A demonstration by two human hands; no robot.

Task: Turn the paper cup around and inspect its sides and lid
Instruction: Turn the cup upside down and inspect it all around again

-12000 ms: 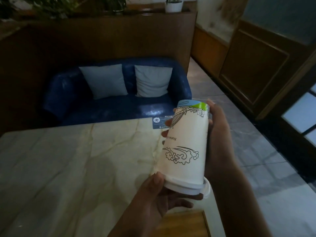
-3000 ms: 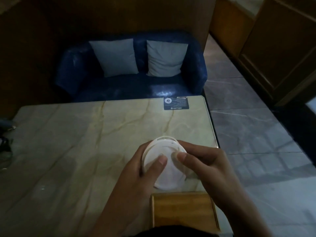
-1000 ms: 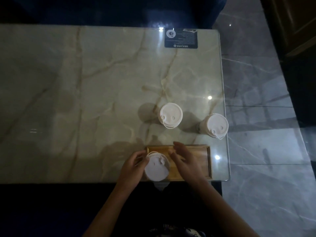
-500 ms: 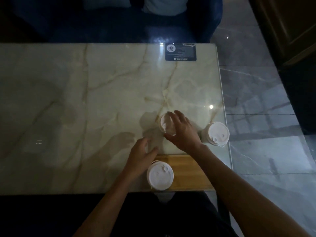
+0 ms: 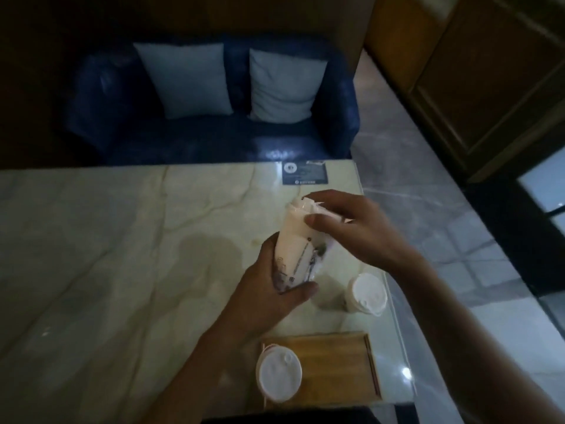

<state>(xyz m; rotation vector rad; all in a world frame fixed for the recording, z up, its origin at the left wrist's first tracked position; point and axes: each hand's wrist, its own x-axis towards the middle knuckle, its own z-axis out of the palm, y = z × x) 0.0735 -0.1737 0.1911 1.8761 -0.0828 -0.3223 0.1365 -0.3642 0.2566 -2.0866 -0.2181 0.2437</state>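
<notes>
Here the paper cup (image 5: pixel 298 240) is held off the tabletop (image 5: pixel 122 255), just right of the frame's centre, tilted with its lid (image 5: pixel 301 206) end pointing away and up and its base towards the lower part of the frame. The left hand (image 5: pixel 269 295) grips the base end, thumb across the bottom and fingers curled behind the printed wall. The right hand (image 5: pixel 351 228) comes in from the right and takes the lid end, its thumb pressed on the white wall just under the rim and its fingers arched over the top.

The cup looks like thin card with a snap-on plastic lid. It should be light, though whether it holds liquid cannot be told. The wall will likely dent if squeezed mid-height, so the stiffer rolled rim and base are the sounder places to hold, as both hands now do. If full, tipping this far risks a leak at the lid, and the smooth coated print may slip in the palm.

Two more lidded cups stand by: one (image 5: pixel 367 293) on the tabletop at lower right, another (image 5: pixel 278 373) on the left end of a wooden tray (image 5: pixel 336 365) near the bottom edge.
</notes>
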